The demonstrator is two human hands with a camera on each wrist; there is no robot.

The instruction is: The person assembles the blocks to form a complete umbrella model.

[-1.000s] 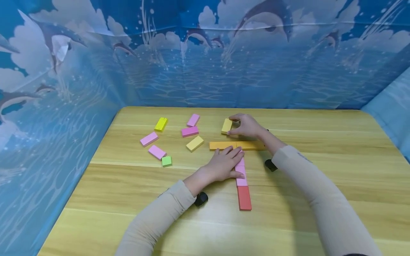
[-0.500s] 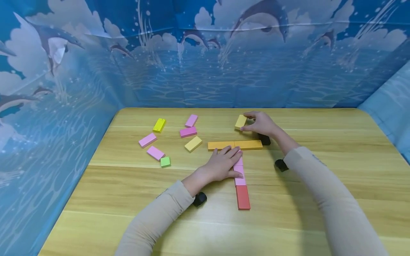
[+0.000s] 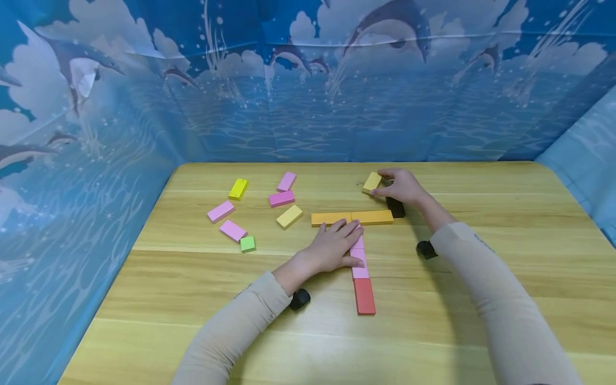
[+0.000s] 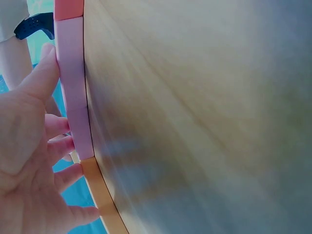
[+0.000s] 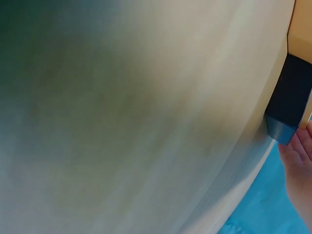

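My right hand [image 3: 401, 186] pinches a pale yellow block [image 3: 372, 182] between thumb and fingers near the table's far side. Just below that hand lies a black block [image 3: 395, 207], at the right end of a row of two orange blocks [image 3: 372, 217]. My left hand [image 3: 332, 248] lies with spread fingers over the pink blocks [image 3: 359, 262] that run down from the orange row. In the left wrist view its thumb touches a pink block [image 4: 72, 68] and its fingertips reach an orange block [image 4: 100, 190]. A red block [image 3: 364, 297] forms the near end of the line.
To the left lie a bright yellow block [image 3: 238, 189], a pale yellow block [image 3: 290, 217], a green block [image 3: 247, 244], a magenta block [image 3: 282, 199] and several pink blocks, one touching the green block. A blue dolphin-print curtain [image 3: 308, 117] stands behind the wooden table [image 3: 168, 289].
My right hand has moved to the right with the pale yellow block, which has turned a little. The black block has come into sight below it. My left hand has stayed in place.
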